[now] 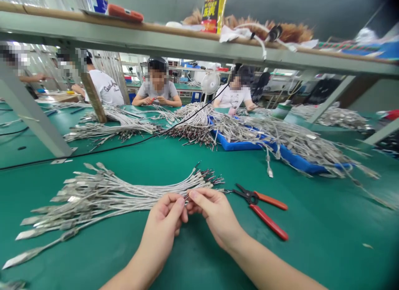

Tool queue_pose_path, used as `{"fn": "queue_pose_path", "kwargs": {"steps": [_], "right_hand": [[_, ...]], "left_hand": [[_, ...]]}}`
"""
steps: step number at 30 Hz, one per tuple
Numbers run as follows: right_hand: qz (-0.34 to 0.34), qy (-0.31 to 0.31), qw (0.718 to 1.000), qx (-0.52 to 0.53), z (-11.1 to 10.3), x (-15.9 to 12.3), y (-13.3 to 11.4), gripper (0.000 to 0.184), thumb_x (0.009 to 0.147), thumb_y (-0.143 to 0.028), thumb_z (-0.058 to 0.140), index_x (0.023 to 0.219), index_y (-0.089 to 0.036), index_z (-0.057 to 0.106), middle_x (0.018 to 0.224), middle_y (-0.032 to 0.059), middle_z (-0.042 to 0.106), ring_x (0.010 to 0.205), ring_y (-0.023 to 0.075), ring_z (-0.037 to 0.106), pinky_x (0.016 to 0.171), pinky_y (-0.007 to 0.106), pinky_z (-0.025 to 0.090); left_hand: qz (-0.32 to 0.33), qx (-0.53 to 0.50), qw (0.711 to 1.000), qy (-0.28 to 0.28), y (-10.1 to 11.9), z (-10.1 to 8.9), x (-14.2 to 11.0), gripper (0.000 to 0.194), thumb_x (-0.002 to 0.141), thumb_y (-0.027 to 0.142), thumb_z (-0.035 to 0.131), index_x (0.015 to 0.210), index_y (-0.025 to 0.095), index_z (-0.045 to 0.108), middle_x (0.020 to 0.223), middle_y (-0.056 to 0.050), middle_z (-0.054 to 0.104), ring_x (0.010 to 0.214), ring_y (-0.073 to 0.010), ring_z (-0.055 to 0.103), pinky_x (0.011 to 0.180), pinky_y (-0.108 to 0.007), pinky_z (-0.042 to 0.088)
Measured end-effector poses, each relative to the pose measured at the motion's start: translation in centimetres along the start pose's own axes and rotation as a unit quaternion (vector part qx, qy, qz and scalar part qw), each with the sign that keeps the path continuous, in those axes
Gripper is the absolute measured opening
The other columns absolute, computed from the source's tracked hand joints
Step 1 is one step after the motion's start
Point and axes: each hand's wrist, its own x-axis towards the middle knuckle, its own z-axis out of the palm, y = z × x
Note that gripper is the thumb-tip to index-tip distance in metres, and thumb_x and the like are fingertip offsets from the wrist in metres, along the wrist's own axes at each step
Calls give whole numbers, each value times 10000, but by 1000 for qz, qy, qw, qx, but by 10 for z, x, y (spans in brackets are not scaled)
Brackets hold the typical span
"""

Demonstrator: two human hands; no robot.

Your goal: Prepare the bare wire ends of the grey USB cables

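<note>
2 hands (pixel 162 221) close together on 1 white cable (pixel 99 218) — pliers (pixel 251 197) nearby

A green-topped workbench (pixel 321 248) is taken up in front by a fanned bundle of white USB cables (pixel 149 192), laid with the plugs toward the left and the bare wire ends toward the right. Just beyond those ends, wire strippers (pixel 250 197) with one orange and one red handle are set down, spread apart. Farther back, the surface is crossed by a black cord (pixel 93 153), and a heap of cables (pixel 195 117) is piled beside blue trays (pixel 235 146). At left, a metal leg (pixel 39 111) is planted.
</note>
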Motion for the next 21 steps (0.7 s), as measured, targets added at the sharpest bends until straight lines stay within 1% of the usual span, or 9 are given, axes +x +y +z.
{"fn": "queue_pose_path", "kwargs": {"steps": [11,16,18,21], "right_hand": [[13,-2,1000,3,-3,3,1,219,692,-346,843,755,-149,769,681,44,707,631,157,640,630,282,520],[14,-14,1000,11,-4,3,1,204,716,-327,825,770,-144,755,676,40,696,649,155,634,647,276,507],[24,-29,999,39,-4,2,2,182,743,-313,802,758,-147,728,661,26,676,626,142,617,645,269,496],[79,-82,989,99,-5,3,2,168,799,-295,731,739,-149,675,633,14,632,582,136,596,616,268,473]], "left_hand": [[-7,-23,1000,14,1,2,1,368,783,482,684,815,160,508,568,55,516,408,-9,260,400,-151,148],[-2,-31,999,13,0,1,1,348,791,465,684,827,163,514,572,52,526,410,-12,267,398,-152,154],[-3,-27,1000,9,-1,2,0,361,784,479,691,829,164,519,565,53,526,408,-13,267,397,-152,153],[12,-9,1000,1,0,3,-2,392,759,503,715,856,159,555,566,43,540,425,-25,316,405,-154,186]]}}
